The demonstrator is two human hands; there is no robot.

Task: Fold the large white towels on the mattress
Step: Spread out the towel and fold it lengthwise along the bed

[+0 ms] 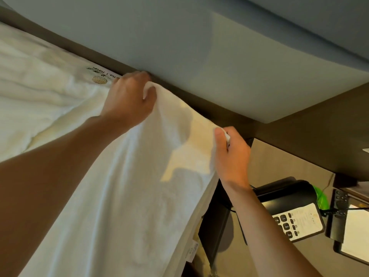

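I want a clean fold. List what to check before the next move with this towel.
1. Left hand grips the towel at its top edge: ok.
2. Right hand pinches the other top corner: ok.
3. Towel smooth: not ok, creases run down from the left hand.
4. Towel apart from the telephone: ok.
5. Lower corners aligned: cannot tell, out of view.
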